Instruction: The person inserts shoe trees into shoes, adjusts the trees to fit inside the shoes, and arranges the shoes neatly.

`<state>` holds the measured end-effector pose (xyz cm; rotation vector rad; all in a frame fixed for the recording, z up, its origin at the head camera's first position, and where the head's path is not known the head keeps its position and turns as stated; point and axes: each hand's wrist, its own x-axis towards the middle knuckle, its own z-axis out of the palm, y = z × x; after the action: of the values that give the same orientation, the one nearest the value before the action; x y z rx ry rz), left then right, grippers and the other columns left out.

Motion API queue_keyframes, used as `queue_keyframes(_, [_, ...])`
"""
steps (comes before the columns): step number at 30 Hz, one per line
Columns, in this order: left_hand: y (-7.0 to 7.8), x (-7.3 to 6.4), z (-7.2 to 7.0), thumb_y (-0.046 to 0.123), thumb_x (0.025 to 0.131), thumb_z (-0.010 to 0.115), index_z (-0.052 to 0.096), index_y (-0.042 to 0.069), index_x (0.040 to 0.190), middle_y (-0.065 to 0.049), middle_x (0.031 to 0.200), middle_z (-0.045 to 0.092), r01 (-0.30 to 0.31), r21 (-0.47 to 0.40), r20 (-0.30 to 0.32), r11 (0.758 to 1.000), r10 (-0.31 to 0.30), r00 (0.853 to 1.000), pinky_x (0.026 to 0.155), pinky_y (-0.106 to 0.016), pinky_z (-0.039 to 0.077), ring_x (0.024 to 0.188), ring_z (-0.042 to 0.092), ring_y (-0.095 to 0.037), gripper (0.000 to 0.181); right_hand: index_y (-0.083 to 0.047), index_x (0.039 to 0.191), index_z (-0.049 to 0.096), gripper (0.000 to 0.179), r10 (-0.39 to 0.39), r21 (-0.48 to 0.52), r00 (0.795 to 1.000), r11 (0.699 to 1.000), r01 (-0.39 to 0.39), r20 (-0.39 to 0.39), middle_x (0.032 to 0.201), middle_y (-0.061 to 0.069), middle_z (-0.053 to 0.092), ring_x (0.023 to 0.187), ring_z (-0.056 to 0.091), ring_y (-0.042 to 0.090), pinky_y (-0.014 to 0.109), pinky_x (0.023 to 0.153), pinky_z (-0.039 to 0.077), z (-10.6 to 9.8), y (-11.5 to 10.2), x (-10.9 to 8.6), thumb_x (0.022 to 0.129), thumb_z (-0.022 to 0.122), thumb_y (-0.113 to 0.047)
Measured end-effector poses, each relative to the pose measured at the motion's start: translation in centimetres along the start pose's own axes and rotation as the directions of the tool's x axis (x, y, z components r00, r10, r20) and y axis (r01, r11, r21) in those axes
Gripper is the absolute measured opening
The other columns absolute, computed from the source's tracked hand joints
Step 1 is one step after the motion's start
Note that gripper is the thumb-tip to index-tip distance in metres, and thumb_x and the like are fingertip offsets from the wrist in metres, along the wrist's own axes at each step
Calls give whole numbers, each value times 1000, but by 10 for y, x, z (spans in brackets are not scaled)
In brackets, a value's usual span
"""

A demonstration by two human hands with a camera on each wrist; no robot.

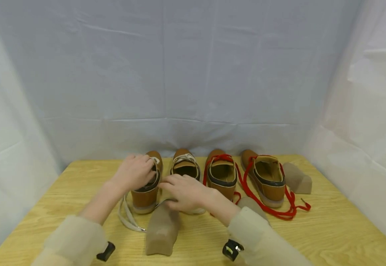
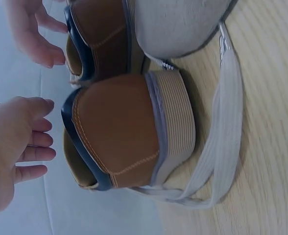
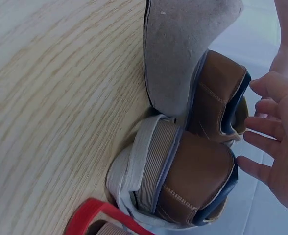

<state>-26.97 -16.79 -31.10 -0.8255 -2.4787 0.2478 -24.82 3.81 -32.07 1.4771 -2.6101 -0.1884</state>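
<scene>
My left hand (image 1: 136, 171) hovers over the collar of the leftmost brown leather shoe (image 1: 144, 199), its fingers loosely bent. The left wrist view shows a gap between those fingers and the dark collar of this shoe (image 2: 114, 129). To the right, my right hand (image 1: 188, 190) has its fingers spread over the heel of the second brown shoe (image 1: 181, 152); in the right wrist view they overlap the collar edge of that shoe (image 3: 200, 171). Neither hand holds anything. Both shoes have white laces. A taupe moulded form (image 1: 163, 231) lies before them, partly under my right hand.
Two more brown shoes with red laces (image 1: 289, 212) stand to the right, toes toward the back curtain (image 1: 186, 74). One taupe form (image 1: 297, 179) lies at the far right; another (image 1: 251, 205) is partly behind my right forearm. Loose white lace (image 1: 128, 218) trails on the wooden table (image 1: 329, 229).
</scene>
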Motion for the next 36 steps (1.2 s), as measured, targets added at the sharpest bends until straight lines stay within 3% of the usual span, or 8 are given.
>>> queue_keyframes(7, [14, -4, -6, 25, 80, 70, 58, 10, 69, -2, 70, 52, -82, -1, -55, 997, 82, 995, 58, -34, 43, 67, 53, -22, 23, -14, 134, 49, 46, 0, 6, 999, 1000, 0, -37, 134, 4, 46, 121, 43, 19, 33, 93, 40, 2, 6, -8, 92, 52, -31])
queue_keyframes(15, [38, -12, -16, 25, 79, 71, 54, 13, 71, 1, 68, 45, -164, -44, -121, 986, 157, 980, 55, -31, 37, 62, 47, -18, 23, -13, 130, 53, 42, 0, -26, 997, 1000, -2, -78, 124, 3, 51, 112, 49, 18, 31, 88, 43, 1, 13, -17, 91, 54, -30])
queue_keyframes(21, [53, -18, -27, 28, 79, 71, 60, 11, 84, -1, 78, 53, -207, -77, -105, 975, 198, 974, 58, -30, 40, 68, 52, -17, 22, -11, 126, 55, 40, 20, -6, 996, 1000, -20, -91, 122, 4, 53, 110, 51, 19, 33, 87, 45, -1, 20, -26, 91, 55, -30])
queue_keyframes(26, [61, -24, -31, 28, 77, 74, 57, 11, 83, 2, 76, 51, -267, -108, -125, 958, 253, 959, 55, -27, 38, 67, 51, -14, 25, -11, 124, 57, 38, 44, 11, 994, 999, -43, -103, 120, 3, 54, 108, 52, 18, 31, 88, 45, -2, 24, -32, 91, 56, -29])
queue_keyframes(36, [74, -39, -35, 45, 76, 70, 62, 14, 93, 4, 86, 53, -351, -199, -21, 915, 354, 935, 60, -26, 40, 75, 52, -11, 37, -12, 124, 57, 38, 98, 40, 991, 995, -95, -93, 120, 2, 53, 110, 51, 17, 33, 88, 44, -3, 31, -41, 91, 55, -29])
